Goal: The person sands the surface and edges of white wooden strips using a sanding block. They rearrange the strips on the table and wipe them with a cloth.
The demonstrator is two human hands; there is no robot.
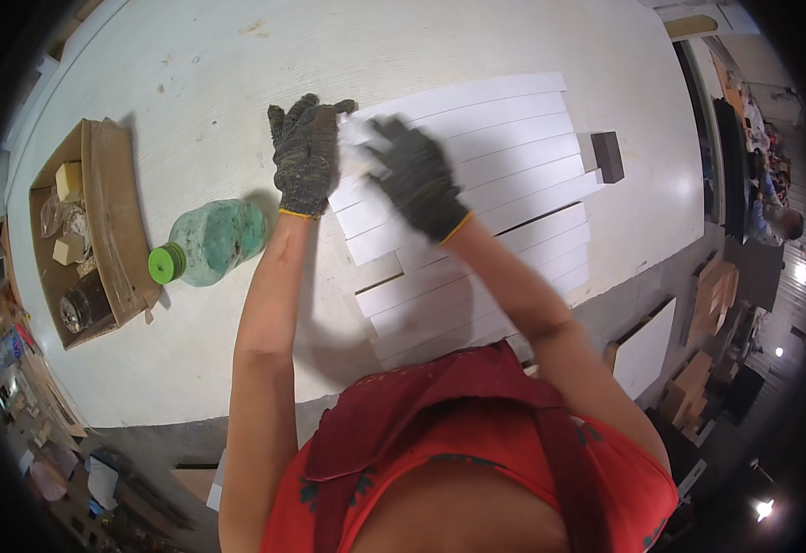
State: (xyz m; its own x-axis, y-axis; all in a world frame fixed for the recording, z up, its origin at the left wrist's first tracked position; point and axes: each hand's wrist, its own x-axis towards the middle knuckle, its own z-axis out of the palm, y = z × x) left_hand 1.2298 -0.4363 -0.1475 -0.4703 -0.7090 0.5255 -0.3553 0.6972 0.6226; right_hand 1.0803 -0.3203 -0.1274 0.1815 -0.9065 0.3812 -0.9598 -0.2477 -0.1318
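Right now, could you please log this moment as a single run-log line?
left hand: gloved, on white cloth | right hand: gloved, on cloth | under: white strips | near: green bottle, cardboard box

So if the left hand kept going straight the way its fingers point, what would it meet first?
Nothing close: the left hand points up the picture, away from the body, over bare white table. The way looks free to the far edge, though height above the table is unclear.

Your single head-worn fisheye camera looks steeply down from above your chest onto the white table [476, 46], close to your gloved hands, with the table's edges bending and a dark rim ringing the picture.
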